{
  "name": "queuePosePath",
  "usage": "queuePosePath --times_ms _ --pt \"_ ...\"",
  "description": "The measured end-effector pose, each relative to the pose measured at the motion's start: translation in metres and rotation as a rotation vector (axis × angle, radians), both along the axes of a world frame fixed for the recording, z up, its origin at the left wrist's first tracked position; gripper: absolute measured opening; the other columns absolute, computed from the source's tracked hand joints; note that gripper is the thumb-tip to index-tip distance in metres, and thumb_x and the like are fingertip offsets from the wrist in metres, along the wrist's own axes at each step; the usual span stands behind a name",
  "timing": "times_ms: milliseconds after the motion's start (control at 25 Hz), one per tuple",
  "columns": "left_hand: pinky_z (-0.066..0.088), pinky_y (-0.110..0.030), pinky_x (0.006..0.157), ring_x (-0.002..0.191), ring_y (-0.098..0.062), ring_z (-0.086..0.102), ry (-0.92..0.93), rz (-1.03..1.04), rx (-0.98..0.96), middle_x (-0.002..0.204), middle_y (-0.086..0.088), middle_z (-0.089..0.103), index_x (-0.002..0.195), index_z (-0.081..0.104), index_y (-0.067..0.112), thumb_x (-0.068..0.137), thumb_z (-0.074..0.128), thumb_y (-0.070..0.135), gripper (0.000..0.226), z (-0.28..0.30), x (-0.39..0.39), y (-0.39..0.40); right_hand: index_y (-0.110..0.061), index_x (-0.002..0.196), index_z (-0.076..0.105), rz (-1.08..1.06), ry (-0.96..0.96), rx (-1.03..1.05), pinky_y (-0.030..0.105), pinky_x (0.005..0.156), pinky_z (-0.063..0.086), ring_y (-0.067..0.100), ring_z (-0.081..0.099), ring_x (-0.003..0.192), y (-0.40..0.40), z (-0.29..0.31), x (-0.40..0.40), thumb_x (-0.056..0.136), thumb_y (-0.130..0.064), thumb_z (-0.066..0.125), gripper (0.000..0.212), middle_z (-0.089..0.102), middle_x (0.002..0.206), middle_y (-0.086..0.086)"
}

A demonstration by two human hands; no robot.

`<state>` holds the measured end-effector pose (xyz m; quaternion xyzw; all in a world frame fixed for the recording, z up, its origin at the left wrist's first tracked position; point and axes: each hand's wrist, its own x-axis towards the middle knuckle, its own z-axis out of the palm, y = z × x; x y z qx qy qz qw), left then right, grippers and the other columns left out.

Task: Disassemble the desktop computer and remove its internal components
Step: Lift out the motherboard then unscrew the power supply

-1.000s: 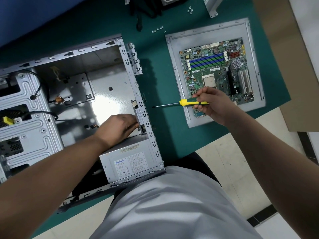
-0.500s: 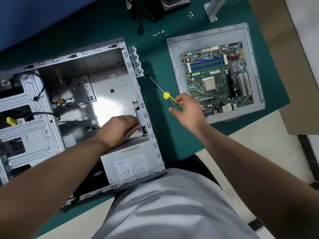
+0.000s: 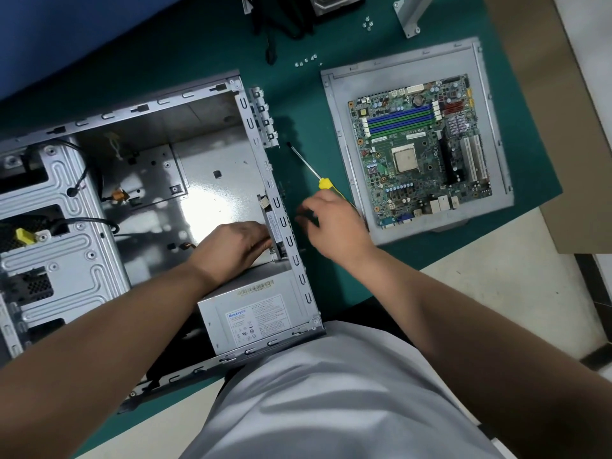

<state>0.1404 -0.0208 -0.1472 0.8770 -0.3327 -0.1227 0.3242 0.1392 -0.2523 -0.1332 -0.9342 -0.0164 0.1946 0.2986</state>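
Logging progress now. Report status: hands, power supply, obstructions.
Left hand inside case, fingers at rear wall. Right hand over screwdriver, grip unclear. Power supply seated. No obstruction visible.

The power supply [image 3: 255, 318] sits in the computer case's [image 3: 159, 207] near right corner. Right of the case lies the motherboard [image 3: 419, 150] on a panel [image 3: 334, 127]; the screwdriver [image 3: 311, 170] is between them, seemingly on the mat [image 3: 198, 44].

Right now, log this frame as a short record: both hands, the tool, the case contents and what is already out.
left hand: inside the case, fingers at the rear wall just above the power supply; what they touch is hidden
right hand: holds the screwdriver
screwdriver: yellow handle, tip pointing away, outside the rear wall
case: lying open on the green mat
power supply: in its corner
motherboard: out, on the grey panel
loose screws: on the mat
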Motion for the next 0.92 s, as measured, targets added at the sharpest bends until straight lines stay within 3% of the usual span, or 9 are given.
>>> queuePosePath --times_ms 80,280,400,520,640,800,920 --pt "0.055 -0.03 0.062 0.065 -0.029 0.07 0.008 -0.003 0.007 0.079 -0.011 0.071 0.089 0.074 0.004 0.097 0.043 0.032 0.043 0.001 0.0 -0.001 -0.017 0.104 0.078 -0.056 0.157 0.148 0.032 0.08 0.052 0.019 0.064 0.088 0.004 -0.003 0.005 0.092 -0.023 0.072 0.014 0.068 0.098 0.002" --pt "0.056 -0.031 0.065 0.068 -0.029 0.071 0.015 -0.014 0.01 0.082 -0.012 0.073 0.091 0.074 0.003 0.097 0.045 0.029 0.04 0.004 0.001 0.0 -0.025 0.094 0.079 -0.114 0.272 0.157 0.017 0.062 0.044 0.01 0.067 0.075 0.006 -0.008 0.009 0.09 -0.026 0.072 0.009 0.071 0.081 -0.011" --pt "0.057 -0.035 0.065 0.069 -0.032 0.072 0.027 -0.006 0.022 0.083 -0.014 0.073 0.093 0.074 0.001 0.096 0.054 0.022 0.029 0.005 0.0 0.0 -0.029 0.09 0.077 -0.113 0.359 0.136 0.012 0.055 0.042 0.006 0.067 0.074 0.006 -0.007 0.018 0.089 -0.028 0.072 0.005 0.074 0.083 -0.009" --pt "0.057 -0.037 0.065 0.07 -0.033 0.071 0.039 0.003 0.014 0.083 -0.015 0.073 0.095 0.074 0.001 0.097 0.047 0.029 0.039 0.006 0.0 -0.001 -0.027 0.091 0.074 -0.057 0.372 0.115 0.011 0.051 0.042 0.009 0.068 0.074 0.005 -0.007 0.021 0.089 -0.029 0.072 0.004 0.074 0.086 -0.006" --pt "0.057 -0.035 0.064 0.068 -0.032 0.071 0.033 0.002 0.009 0.082 -0.014 0.072 0.094 0.074 0.002 0.098 0.042 0.032 0.045 0.006 0.001 -0.001 -0.023 0.094 0.074 -0.017 0.314 0.128 0.01 0.058 0.045 0.012 0.066 0.078 0.004 -0.008 0.016 0.089 -0.026 0.072 0.007 0.071 0.084 -0.008" --pt "0.056 -0.032 0.061 0.065 -0.03 0.071 0.014 -0.006 0.003 0.078 -0.013 0.071 0.091 0.073 0.002 0.097 0.041 0.032 0.044 0.008 0.001 -0.002 -0.01 0.102 0.073 0.091 0.173 0.139 0.024 0.078 0.048 0.012 0.059 0.084 0.0 -0.012 0.009 0.09 -0.017 0.073 0.014 0.066 0.097 -0.001" --pt "0.055 -0.03 0.062 0.064 -0.03 0.071 0.005 -0.009 0.002 0.078 -0.012 0.071 0.091 0.074 0.002 0.097 0.042 0.031 0.043 0.007 0.001 -0.002 -0.006 0.105 0.071 0.149 0.103 0.131 0.019 0.078 0.042 0.012 0.055 0.087 0.0 -0.015 0.004 0.092 -0.016 0.072 0.016 0.063 0.101 0.001"
